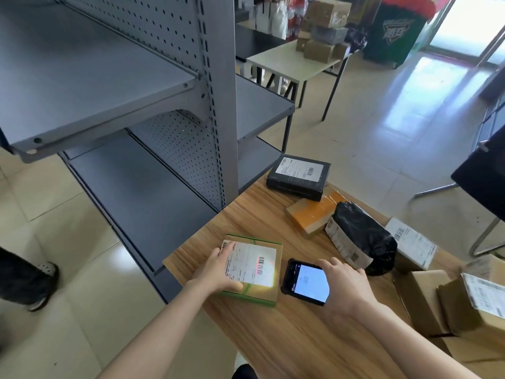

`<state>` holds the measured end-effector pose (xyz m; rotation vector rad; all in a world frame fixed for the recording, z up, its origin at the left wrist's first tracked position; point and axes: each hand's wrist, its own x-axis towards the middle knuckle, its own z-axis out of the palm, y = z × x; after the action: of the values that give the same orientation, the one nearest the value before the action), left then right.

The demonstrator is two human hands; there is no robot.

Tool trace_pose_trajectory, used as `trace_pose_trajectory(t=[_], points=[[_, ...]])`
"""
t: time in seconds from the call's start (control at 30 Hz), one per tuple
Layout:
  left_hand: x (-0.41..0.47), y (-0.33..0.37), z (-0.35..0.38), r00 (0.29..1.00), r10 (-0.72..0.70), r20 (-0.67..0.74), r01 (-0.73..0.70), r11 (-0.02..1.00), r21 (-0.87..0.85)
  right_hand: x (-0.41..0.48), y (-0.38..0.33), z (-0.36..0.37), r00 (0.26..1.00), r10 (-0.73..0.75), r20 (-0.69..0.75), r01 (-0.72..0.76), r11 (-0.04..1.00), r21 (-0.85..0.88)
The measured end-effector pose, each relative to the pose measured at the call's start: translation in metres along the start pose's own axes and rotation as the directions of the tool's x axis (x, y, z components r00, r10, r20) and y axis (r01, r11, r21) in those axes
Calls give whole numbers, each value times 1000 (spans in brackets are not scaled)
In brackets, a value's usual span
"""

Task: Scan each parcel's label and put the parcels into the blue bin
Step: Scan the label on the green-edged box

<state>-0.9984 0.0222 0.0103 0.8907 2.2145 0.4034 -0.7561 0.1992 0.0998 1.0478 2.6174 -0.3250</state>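
A flat green-edged cardboard parcel (pixel 270 285) lies near the left edge of the wooden table (pixel 273 337). Its white label (pixel 252 262) faces up, with a red scan dot and a light patch beside the barcode. My left hand (pixel 218 272) holds the parcel's left side, thumb under the label's near edge. My right hand (pixel 344 285) grips a black handheld scanner (pixel 306 283), its lit screen facing up, just right of the parcel. No blue bin is in view.
More parcels lie on the table: a black box (pixel 297 173), an orange taped box (pixel 311 214), a black plastic bag (pixel 360 239), several cardboard boxes (pixel 426 299) at the right. Grey metal shelving (pixel 136 105) stands to the left. A person's leg (pixel 24 280) is at far left.
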Motion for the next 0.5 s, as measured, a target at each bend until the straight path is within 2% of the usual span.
trace_pose_trajectory(t=[0.27, 0.5], points=[[7, -10, -6, 998, 41, -40, -40, 999, 29, 5, -2, 4, 999, 28, 22, -29, 998, 52], [17, -30, -24, 992, 106, -71, -106, 994, -2, 28, -27, 18, 994, 67, 84, -92, 938, 335]])
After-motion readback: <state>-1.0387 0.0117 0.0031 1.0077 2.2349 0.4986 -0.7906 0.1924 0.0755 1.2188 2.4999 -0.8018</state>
